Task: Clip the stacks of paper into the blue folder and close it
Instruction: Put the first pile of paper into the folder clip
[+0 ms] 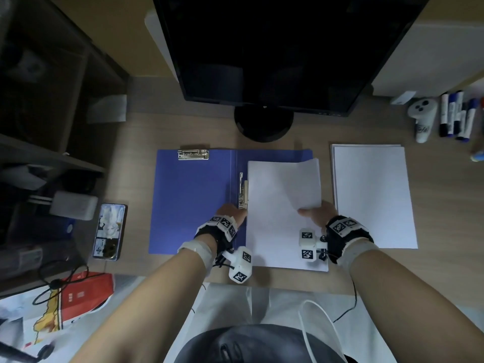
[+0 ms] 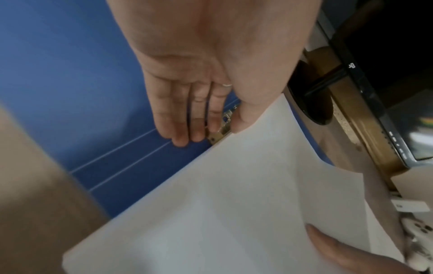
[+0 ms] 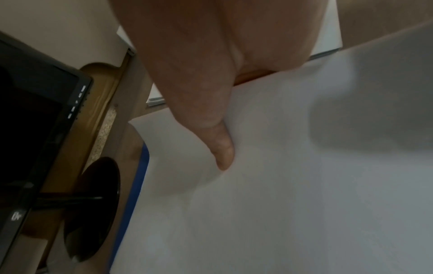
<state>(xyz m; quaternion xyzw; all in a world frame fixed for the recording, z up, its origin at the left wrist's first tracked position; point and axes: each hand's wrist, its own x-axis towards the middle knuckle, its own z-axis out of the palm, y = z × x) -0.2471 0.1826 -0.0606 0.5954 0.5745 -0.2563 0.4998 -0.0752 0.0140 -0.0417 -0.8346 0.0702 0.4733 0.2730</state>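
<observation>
Blue folder (image 1: 193, 200): lies open near the desk's (image 1: 136, 132) front edge, before the monitor (image 1: 264, 48).
Step in hand: seating the first paper stack (image 1: 277, 231) on the folder's right half, against the spine clip (image 1: 243, 191).
Left hand (image 1: 231, 212): fingers straight, at the spine clip.
Right hand (image 1: 318, 213): pinches the stack's top sheets.
Next move: likely aligning, then clamping.
Second stack (image 1: 372, 195): just right of the folder.
Left edge: phone (image 1: 110, 230).
Far right corner: markers (image 1: 457, 113).

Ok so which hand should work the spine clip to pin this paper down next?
Left. The left hand already has its fingers at the spine clip of the blue folder. The right hand pinches the paper stack and should steady it.
</observation>
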